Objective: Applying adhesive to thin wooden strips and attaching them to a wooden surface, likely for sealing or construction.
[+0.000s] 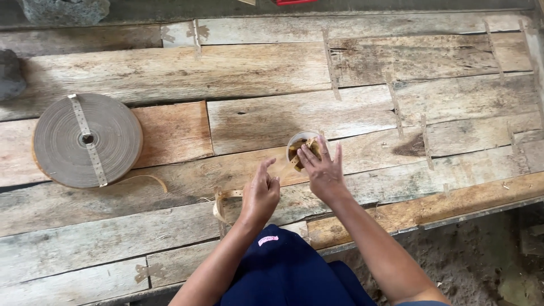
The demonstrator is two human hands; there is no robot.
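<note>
A small round white cup (297, 139) with brownish contents stands on the weathered plank table (238, 119). My right hand (324, 170) reaches to the cup, its fingertips pinching a thin tan strip at the rim. My left hand (262, 191) hovers just left of it, fingers loosely curled and apart, holding nothing that I can see. A curl of tan strip (222, 199) lies on the planks under my left wrist. Far left, a big flat coil of tan tape (86, 140) lies on its side with a strip laid across its face.
Grey stones sit at the top-left corner (62, 9) and the left edge (10, 73). Thin strips are stuck across several plank joints (331, 62). The table's near edge (430, 218) drops to a dirt floor on the right. My dark blue clothing (283, 272) fills the bottom centre.
</note>
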